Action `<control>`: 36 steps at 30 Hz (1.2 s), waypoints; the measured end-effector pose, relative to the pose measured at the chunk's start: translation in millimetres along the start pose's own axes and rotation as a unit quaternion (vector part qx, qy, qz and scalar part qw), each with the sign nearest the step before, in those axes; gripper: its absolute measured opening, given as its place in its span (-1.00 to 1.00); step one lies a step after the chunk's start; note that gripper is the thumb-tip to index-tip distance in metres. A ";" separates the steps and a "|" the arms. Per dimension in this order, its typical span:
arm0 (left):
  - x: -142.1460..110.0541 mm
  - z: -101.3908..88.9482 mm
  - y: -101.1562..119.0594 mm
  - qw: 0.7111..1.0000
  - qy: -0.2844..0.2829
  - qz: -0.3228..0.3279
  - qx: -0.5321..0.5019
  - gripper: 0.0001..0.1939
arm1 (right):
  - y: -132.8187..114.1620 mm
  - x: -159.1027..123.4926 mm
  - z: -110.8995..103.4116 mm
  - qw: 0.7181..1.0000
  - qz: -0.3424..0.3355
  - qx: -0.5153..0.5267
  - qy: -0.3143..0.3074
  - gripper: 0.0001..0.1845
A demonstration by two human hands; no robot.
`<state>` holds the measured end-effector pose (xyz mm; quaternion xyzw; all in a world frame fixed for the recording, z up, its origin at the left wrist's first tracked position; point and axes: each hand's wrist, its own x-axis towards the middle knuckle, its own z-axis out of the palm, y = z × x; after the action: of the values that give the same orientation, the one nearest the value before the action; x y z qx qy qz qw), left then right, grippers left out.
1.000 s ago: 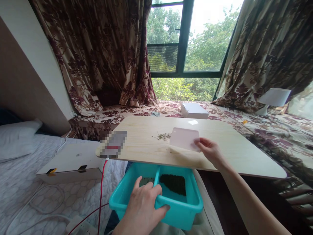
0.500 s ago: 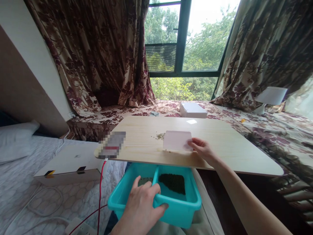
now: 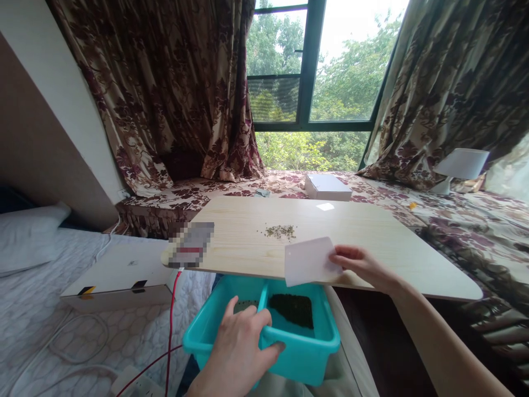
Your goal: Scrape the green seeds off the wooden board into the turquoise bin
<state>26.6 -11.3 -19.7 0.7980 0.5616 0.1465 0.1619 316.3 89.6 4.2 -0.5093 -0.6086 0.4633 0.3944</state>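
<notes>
My right hand [image 3: 359, 266] pinches a white plastic scraper card [image 3: 309, 261] by its right edge, holding it at the near edge of the light wooden table [image 3: 372, 237], partly over the bin. My left hand [image 3: 239, 347] grips the near rim of a turquoise plastic bin [image 3: 306, 353] that sits just below the table edge, thumb on the outside. The bin has two compartments; the right one holds a dark pile of small grains [image 3: 292, 309]. A small scatter of greenish grains [image 3: 281, 231] lies on the table beyond the card.
A pixelated object [image 3: 190, 244] rests on the table's left corner. A white box [image 3: 328, 186] and a white lamp [image 3: 460, 165] sit on the patterned window seat. A red cable [image 3: 170, 325], a white flat box [image 3: 119, 273] and a pillow [image 3: 28, 234] lie on the bed at left.
My right hand pulled the scraper card toward me, from behind the grain scatter to the table's near edge over the bin. My left hand stayed on the bin.
</notes>
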 end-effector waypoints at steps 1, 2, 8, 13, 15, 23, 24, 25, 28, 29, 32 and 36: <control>0.0 0.5 0.3 1.000 0.001 0.000 0.001 -0.92 | -0.1 0.0 -2.6 0.999 -0.007 0.007 0.039 -0.62; 0.1 1.0 0.7 1.000 0.001 0.001 0.002 -0.92 | 0.4 1.4 -4.6 0.995 -0.018 0.015 0.092 -0.59; 0.9 1.3 2.6 1.000 -0.007 -0.012 0.008 -0.92 | 2.4 19.6 -0.6 0.964 -0.057 0.025 0.257 -0.61; -0.3 2.0 1.1 1.000 -0.010 -0.006 0.012 -0.92 | 5.8 30.8 10.2 0.966 -0.071 0.004 0.248 -0.65; -0.9 3.0 -0.1 1.000 -0.005 -0.005 0.013 -0.93 | 9.0 36.2 12.8 0.968 -0.077 0.005 0.240 -0.63; -1.0 5.7 -0.6 1.000 -0.001 -0.003 0.008 -0.93 | 6.4 38.1 9.5 0.976 -0.075 0.000 0.207 -0.61; -0.5 5.4 -0.2 1.000 -0.002 -0.004 0.008 -0.93 | 4.9 36.5 8.8 0.976 -0.074 -0.001 0.204 -0.62; -0.1 5.0 0.1 1.000 -0.005 -0.005 0.008 -0.93 | 3.8 35.3 8.5 0.976 -0.074 -0.001 0.203 -0.62; 0.7 4.0 0.0 1.000 -0.010 -0.008 0.005 -0.92 | 3.0 34.8 9.7 0.976 -0.076 0.010 0.202 -0.59; 0.7 3.9 -0.2 1.000 -0.012 -0.009 0.002 -0.92 | 3.5 35.2 10.3 0.977 -0.074 0.013 0.200 -0.58; -0.2 4.1 -0.8 1.000 -0.010 -0.010 -0.002 -0.92 | 5.7 34.8 11.3 0.979 -0.071 0.008 0.192 -0.57; -1.2 4.5 -0.3 1.000 0.000 -0.004 0.004 -0.92 | 7.9 29.2 9.1 0.979 -0.078 0.000 0.188 -0.55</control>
<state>27.9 -12.8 -23.9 0.7965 0.5653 0.1436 0.1595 304.7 117.3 -5.6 -0.5381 -0.5615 0.3269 0.5370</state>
